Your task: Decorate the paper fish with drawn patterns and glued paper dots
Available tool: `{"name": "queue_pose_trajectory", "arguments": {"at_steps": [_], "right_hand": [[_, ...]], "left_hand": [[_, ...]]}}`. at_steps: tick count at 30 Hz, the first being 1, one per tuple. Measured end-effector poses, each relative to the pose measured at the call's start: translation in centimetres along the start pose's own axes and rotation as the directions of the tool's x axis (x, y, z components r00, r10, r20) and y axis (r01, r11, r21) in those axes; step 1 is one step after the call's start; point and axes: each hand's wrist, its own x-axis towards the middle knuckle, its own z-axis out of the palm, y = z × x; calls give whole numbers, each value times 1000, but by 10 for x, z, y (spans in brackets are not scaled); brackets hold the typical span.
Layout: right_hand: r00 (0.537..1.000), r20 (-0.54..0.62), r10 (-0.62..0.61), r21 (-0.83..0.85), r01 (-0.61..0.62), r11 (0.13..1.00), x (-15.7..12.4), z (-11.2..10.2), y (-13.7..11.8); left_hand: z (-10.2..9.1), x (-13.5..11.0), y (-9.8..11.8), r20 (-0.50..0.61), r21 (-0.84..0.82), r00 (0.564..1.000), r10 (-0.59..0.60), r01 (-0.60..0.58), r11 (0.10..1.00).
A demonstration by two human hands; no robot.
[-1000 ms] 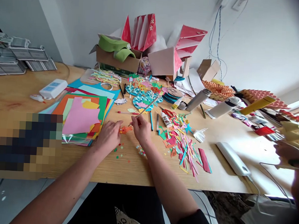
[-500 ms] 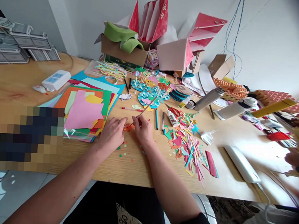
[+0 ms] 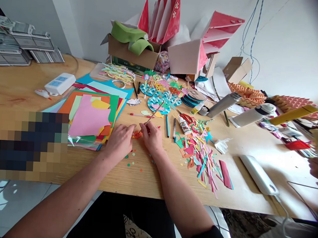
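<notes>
My right hand (image 3: pixel 153 138) pinches a thin wooden stick (image 3: pixel 157 111), which slants up and away to the right. Its lower end meets a small orange paper cutout (image 3: pixel 137 135) on the table between my hands. Fingers together, my left hand (image 3: pixel 120 140) holds the left side of that cutout against the tabletop; the fingertips are partly hidden. Tiny green and orange paper dots (image 3: pixel 130 164) lie just below the hands. Beyond them are a red pen (image 3: pixel 140 114), a blue marker (image 3: pixel 167 126) and a round piece decorated with blue paper waves (image 3: pixel 159 104).
Coloured paper sheets (image 3: pixel 91 117) are stacked on the left. Paper scraps (image 3: pixel 201 155), a white glue bottle (image 3: pixel 184 125) and red scissors (image 3: pixel 186 117) lie on the right. Farther right are metal flasks (image 3: pixel 224 104) and a white lamp-like bar (image 3: pixel 259 175). Boxes (image 3: pixel 133 55) stand behind.
The stick's upper end has dipped slightly and shifted left. My hands stay in nearly the same place over the orange cutout. At the far right, another person's hand has shifted.
</notes>
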Motion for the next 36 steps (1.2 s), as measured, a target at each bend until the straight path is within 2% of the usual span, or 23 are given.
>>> {"name": "queue_pose_trajectory", "arguments": {"at_steps": [16, 27, 36], "right_hand": [[999, -11, -46, -41, 46, 998, 0, 2, 1], [999, 1, -51, -70, 51, 996, 0, 1, 0], [998, 10, -62, -17, 62, 998, 2, -1, -4]], "left_hand": [[-2, 0, 1, 17, 29, 1000, 5, -5, 1000], [-1, 1, 0, -34, -34, 999, 16, -18, 999], [-5, 0, 0, -32, -11, 993, 115, -116, 993]]}}
